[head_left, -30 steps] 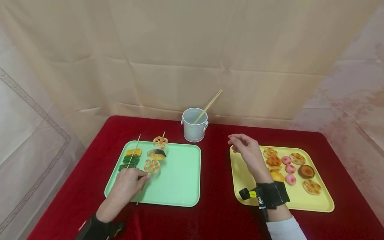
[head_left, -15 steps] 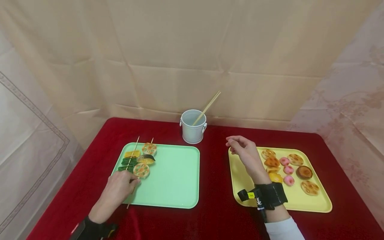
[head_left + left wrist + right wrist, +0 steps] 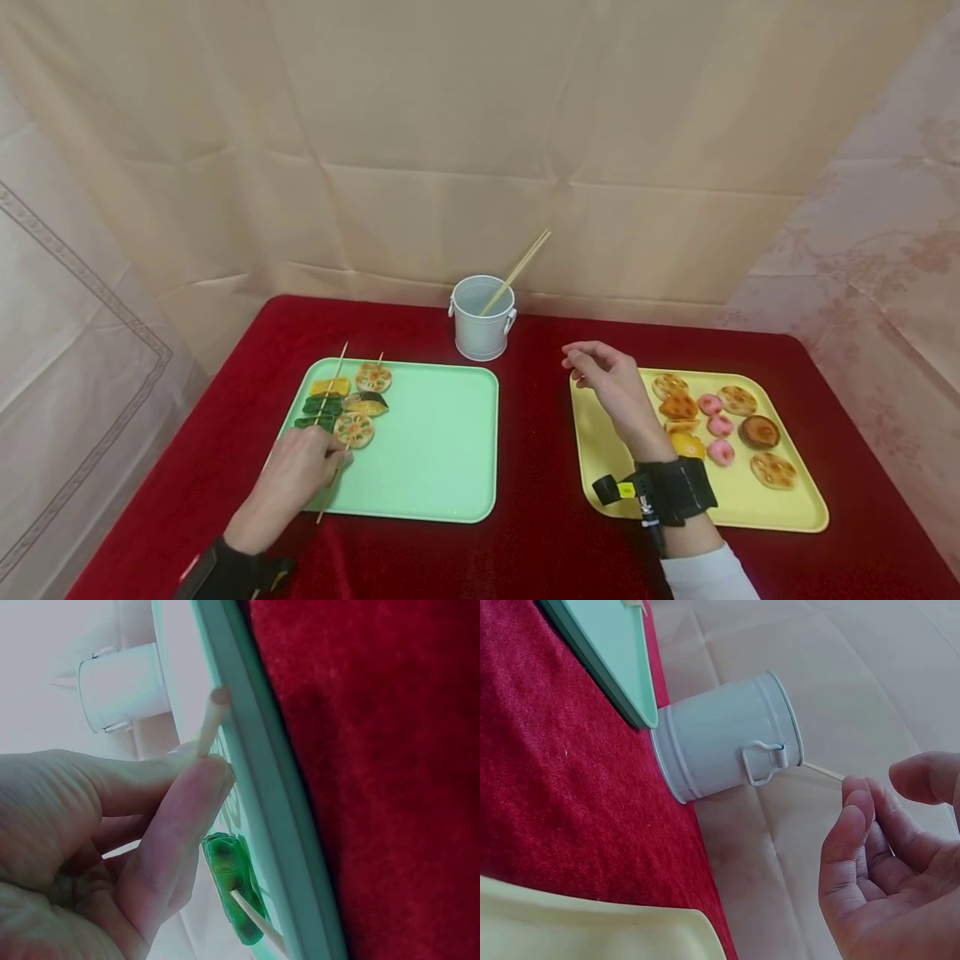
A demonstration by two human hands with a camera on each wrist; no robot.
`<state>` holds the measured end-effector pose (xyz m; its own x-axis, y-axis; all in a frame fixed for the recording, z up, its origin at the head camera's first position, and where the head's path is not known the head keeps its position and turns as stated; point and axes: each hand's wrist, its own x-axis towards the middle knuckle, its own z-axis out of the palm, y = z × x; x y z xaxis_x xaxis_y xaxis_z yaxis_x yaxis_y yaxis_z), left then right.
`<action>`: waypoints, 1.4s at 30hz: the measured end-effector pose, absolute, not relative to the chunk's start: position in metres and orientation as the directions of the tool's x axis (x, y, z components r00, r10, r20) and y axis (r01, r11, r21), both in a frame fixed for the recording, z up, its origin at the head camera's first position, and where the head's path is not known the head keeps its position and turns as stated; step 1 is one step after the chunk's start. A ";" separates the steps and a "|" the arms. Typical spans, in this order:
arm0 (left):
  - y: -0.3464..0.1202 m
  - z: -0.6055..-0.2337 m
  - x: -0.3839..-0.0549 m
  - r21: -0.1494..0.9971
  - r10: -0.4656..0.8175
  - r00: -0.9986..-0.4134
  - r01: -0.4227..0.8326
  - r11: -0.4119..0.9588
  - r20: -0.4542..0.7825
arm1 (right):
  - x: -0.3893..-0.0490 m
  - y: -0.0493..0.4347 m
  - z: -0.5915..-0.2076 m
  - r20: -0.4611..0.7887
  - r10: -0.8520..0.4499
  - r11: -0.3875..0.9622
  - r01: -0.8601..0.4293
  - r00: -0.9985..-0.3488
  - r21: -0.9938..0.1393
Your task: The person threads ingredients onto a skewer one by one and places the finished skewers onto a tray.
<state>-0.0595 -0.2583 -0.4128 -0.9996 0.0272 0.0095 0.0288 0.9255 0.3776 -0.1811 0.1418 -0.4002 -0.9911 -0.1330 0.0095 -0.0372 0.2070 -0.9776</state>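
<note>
My left hand (image 3: 296,467) pinches the near end of a skewer (image 3: 327,497) between thumb and fingers. Two lotus root slices (image 3: 354,430) and a pumpkin slice (image 3: 365,404) are threaded on it, at the left part of the green tray (image 3: 427,508). Just left of it lies another skewer (image 3: 342,360) bearing a yellow piece (image 3: 330,387) and green pieces (image 3: 323,406), partly behind my hand. In the left wrist view the held skewer's end (image 3: 215,716) sticks out past my fingertips. My right hand (image 3: 611,387) hovers by the yellow tray's left edge, fingers loosely bent, holding nothing.
A white bucket (image 3: 481,335) with thin sticks (image 3: 517,271) stands at the back middle. On the yellow tray (image 3: 780,521) at right lie pink rings (image 3: 721,452), a mushroom cap (image 3: 760,432), lotus root slices (image 3: 773,471) and other pieces. A red cloth (image 3: 528,467) covers the table.
My left hand has moved left and slightly nearer, bringing the lotus root skewer beside the green one on the tray. My right hand has stayed about where it was.
</note>
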 end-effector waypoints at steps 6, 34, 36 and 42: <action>-0.254 -0.413 -0.063 0.378 0.008 -1.000 0.006 0.926 -0.004 | -0.182 0.145 -0.400 0.014 -0.130 0.224 -0.043 -0.991 -0.974; -0.113 -0.378 -0.142 0.546 0.052 -0.967 0.184 0.817 0.248 | -0.184 0.140 -0.404 -0.013 -0.165 0.217 -0.023 -0.986 -0.976; -0.105 -0.381 -0.148 0.554 0.049 -0.963 0.193 0.810 0.264 | -0.184 0.139 -0.404 -0.011 -0.167 0.220 -0.027 -0.986 -0.975; -0.101 -0.390 -0.155 0.544 -0.001 -0.937 0.202 0.815 0.349 | -0.183 0.136 -0.407 0.000 -0.163 0.226 -0.037 -0.987 -0.973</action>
<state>-0.1549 -0.1007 -0.3903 -0.9372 -0.0009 0.3489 0.2016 0.8148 0.5435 -0.1828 0.1359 -0.4068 -0.9866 -0.1629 -0.0004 -0.0369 0.2259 -0.9735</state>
